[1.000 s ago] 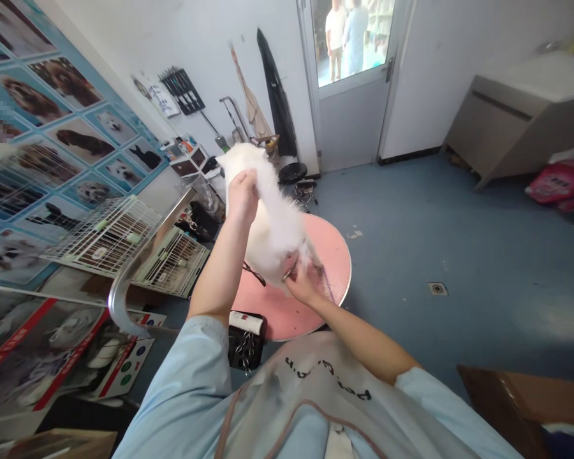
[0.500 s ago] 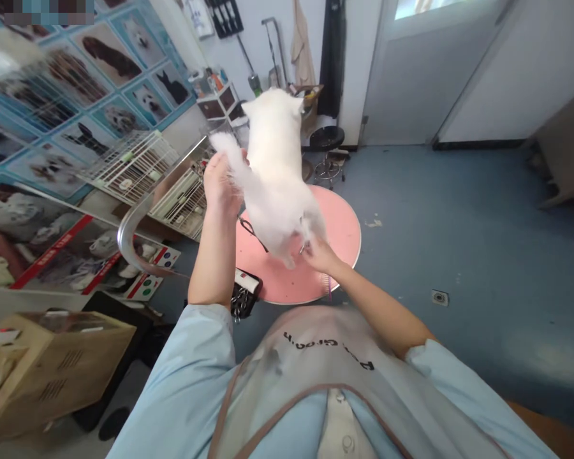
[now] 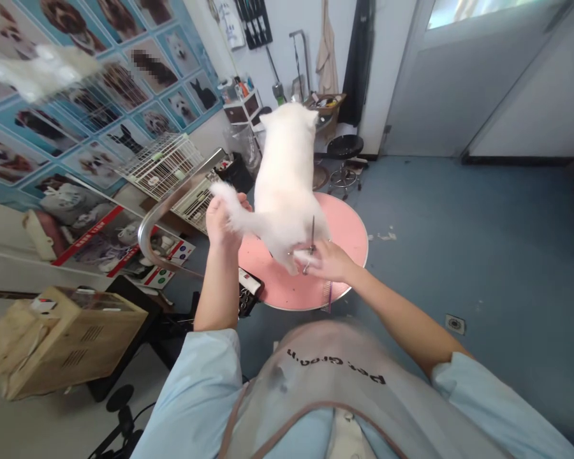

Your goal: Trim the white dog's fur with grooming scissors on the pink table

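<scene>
A white dog (image 3: 287,159) stands on a round pink table (image 3: 347,236), its rear toward me and its head at the far side. My left hand (image 3: 221,223) is closed around the dog's fluffy tail (image 3: 243,218) and holds it out to the left. The tail hides some of the fingers. Close behind the dog's rump, my right hand (image 3: 332,261) grips a pair of scissors (image 3: 312,231). Their blades point up beside the fur, and a finger ring shows below the hand.
A purple comb (image 3: 329,297) lies at the table's near edge. Left of it is a black case (image 3: 249,294) with metal tools. A bent metal bar (image 3: 146,236) rises at the left, before white wire cages (image 3: 160,166). A black stool (image 3: 345,146) stands beyond the table.
My right hand has turned, and the scissors blades now point upward, clear in view. The left hand still holds the tail. The whole view has shifted as my head moved.
</scene>
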Tool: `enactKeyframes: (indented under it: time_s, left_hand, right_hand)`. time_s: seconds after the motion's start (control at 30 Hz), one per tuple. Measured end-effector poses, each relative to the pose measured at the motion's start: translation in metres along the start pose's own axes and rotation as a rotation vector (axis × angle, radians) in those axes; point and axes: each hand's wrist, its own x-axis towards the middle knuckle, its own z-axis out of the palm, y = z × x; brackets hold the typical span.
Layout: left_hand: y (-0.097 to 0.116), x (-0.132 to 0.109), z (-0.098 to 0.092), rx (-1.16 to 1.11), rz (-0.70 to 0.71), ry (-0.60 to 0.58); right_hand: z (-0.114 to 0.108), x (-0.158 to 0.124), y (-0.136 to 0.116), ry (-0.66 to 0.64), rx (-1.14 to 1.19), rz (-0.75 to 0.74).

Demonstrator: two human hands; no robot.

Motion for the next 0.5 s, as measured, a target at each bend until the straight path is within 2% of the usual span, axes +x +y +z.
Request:
enactKeyframes:
  time_s: [0.07,0.17,0.3,0.37,0.5]
  left_hand:
    - [0.000,-0.017,-0.007,0.071,-0.002,0.012]
    - [-0.002,-0.046,-0.019,0.112,-0.008,-0.034]
    - [-0.013,-0.088,-0.039,0.030,-0.032,-0.105]
    - [-0.022,-0.111,-0.049,0.021,-0.029,-0.088]
    - [-0.042,-0.155,-0.066,0.112,-0.134,-0.093]
  right_hand:
    - [-0.004,-0.001,0.000,0.006,-0.025,0.012]
    - [-0.005,-0.006,0.002,0.001,0.054,0.039]
    - [0.015,-0.026,-0.003,-0.049,0.219,0.110]
    - [0.034,-0.044,-0.013,-0.089,0.444,0.195]
    - [0.068,-0.080,-0.046,-0.247,1.202,0.357]
